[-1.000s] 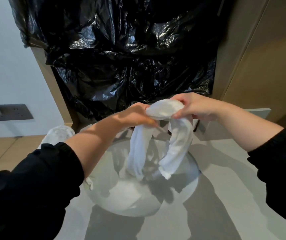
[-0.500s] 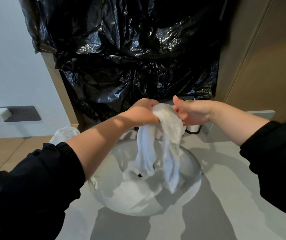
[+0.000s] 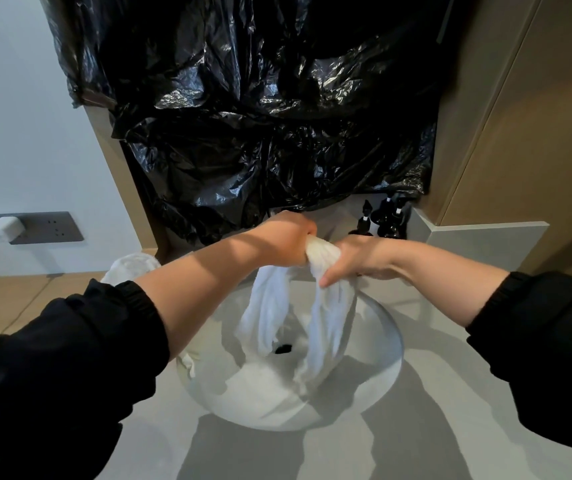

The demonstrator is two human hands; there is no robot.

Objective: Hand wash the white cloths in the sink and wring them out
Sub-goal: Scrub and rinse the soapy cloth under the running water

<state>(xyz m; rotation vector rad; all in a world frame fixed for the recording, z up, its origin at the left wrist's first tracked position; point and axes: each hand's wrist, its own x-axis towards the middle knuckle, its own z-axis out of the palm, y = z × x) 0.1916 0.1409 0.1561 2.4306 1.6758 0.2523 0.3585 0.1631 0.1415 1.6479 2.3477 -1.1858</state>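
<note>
Both my hands hold one white cloth [image 3: 326, 317] above the round white sink [image 3: 381, 362]. My left hand [image 3: 286, 242] grips its bunched top from the left, and my right hand [image 3: 354, 259] grips it right beside, fingers curled round the fabric. Two tails of the cloth hang down into the basin on either side of the dark drain [image 3: 283, 348]. More white fabric lies in the bottom of the sink [image 3: 260, 386], and a piece hangs over the left rim [image 3: 187, 367]. A second white cloth [image 3: 132, 265] lies on the counter behind my left forearm.
Black plastic sheeting [image 3: 260, 116] covers the wall behind the sink. Dark pump bottles [image 3: 386, 220] stand at the back right. A grey counter [image 3: 433, 410] surrounds the basin. A wall socket with a white charger [image 3: 4, 228] is at the left.
My hands have come closer together on the cloth, bunching it tightly. The hanging tails have dropped lower into the basin, and the view has tilted up a little.
</note>
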